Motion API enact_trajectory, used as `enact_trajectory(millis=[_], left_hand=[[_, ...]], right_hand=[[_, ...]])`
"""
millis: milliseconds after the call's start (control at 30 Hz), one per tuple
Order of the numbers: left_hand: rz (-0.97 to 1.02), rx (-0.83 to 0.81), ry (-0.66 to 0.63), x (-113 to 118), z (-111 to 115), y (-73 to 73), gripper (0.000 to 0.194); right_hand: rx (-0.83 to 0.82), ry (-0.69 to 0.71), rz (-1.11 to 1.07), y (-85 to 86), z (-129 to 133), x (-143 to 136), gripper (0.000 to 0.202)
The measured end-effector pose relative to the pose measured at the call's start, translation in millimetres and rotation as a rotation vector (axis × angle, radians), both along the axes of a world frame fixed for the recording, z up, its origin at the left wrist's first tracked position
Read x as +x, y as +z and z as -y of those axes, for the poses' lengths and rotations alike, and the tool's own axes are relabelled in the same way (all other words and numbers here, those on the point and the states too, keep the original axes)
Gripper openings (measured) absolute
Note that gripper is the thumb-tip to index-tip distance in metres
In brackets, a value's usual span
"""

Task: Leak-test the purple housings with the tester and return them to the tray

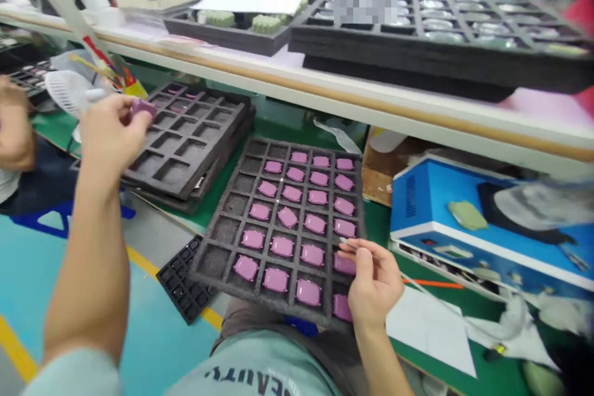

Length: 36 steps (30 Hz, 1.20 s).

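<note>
My left hand is raised over the left foam tray, its thumb and fingers pinching a small purple watch case. That tray has a few purple pieces in its far pockets, and its nearer pockets are bare. In front of me lies a second dark foam tray with rows of purple watch cases; pockets along its left side hold none. At this tray's right edge, my right hand grips a thin pen-like tool. A pale cord trails from it to the right. The hand partly hides the cases beneath.
A blue machine stands to the right, beside white paper. Across the back, a shelf carries foam trays of parts. A small black tray sits low at left. Another person's arm shows at far left.
</note>
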State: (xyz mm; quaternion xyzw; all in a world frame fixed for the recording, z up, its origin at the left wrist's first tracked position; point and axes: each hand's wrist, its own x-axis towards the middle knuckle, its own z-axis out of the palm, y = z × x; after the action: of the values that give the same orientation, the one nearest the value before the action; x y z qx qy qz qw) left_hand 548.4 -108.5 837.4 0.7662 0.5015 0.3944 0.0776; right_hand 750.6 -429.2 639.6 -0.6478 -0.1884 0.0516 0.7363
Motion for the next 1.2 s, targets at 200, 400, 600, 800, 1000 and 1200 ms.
enact_trajectory(millis=[200,400,600,800,1000,1200], left_hand=[[0.482,-0.771,-0.635,109,192,-117.9,0.021],[0.605,-1.047,-0.615,149,211,-155.3,0.037],[0.558,-1.036,-0.643,147,217,-155.9,0.036],[0.582,-1.04,-0.627,148,221,-158.7,0.033],[0.559,-0.998,-0.661,145,221,-161.9,0.031],[0.536,-0.948,-0.728,143,220,-165.9,0.032]], right_hand=[[0.091,-0.055,0.121,4.1,-4,3,0.012],[0.08,0.004,0.181,-0.1,-4,8,0.013],[0.078,0.052,0.206,2.8,-1,14,0.015],[0.044,0.058,0.182,4.7,0,15,0.013],[0.06,0.062,0.181,5.1,-1,15,0.016],[0.08,0.05,0.22,3.4,-2,17,0.017]])
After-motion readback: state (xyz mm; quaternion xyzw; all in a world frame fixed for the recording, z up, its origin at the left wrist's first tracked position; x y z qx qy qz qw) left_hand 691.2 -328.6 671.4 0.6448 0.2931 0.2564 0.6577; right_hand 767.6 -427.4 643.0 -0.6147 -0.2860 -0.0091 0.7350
